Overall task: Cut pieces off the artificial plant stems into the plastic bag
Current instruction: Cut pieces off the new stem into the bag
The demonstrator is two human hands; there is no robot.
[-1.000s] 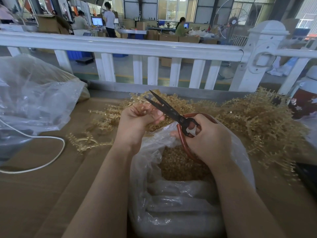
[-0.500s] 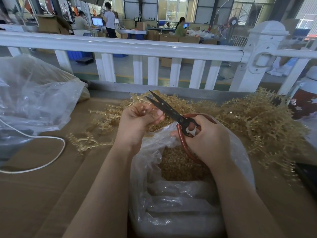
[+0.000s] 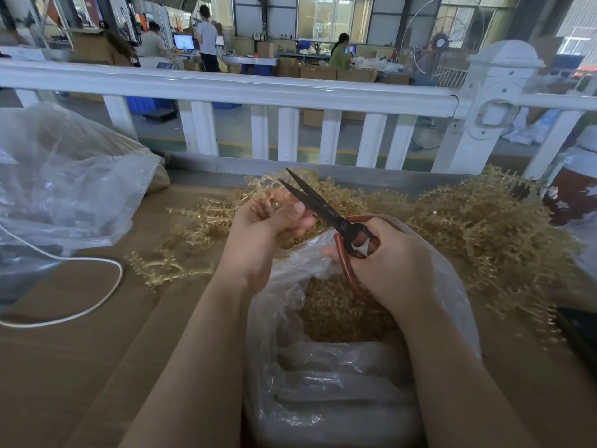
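I watched the left hand (image 3: 265, 231) pinch a stem (image 3: 274, 202) while the right hand (image 3: 387, 257) gripped the scissors (image 3: 323, 206), blades apart, above the plastic bag (image 3: 323, 376).

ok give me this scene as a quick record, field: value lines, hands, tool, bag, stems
left hand: holds a gold stem piece up by the blades
right hand: grips the scissors, blades open
plastic bag: open below both hands, cut pieces inside
uncut stems: heaped on the table behind the bag
other: white cable, left
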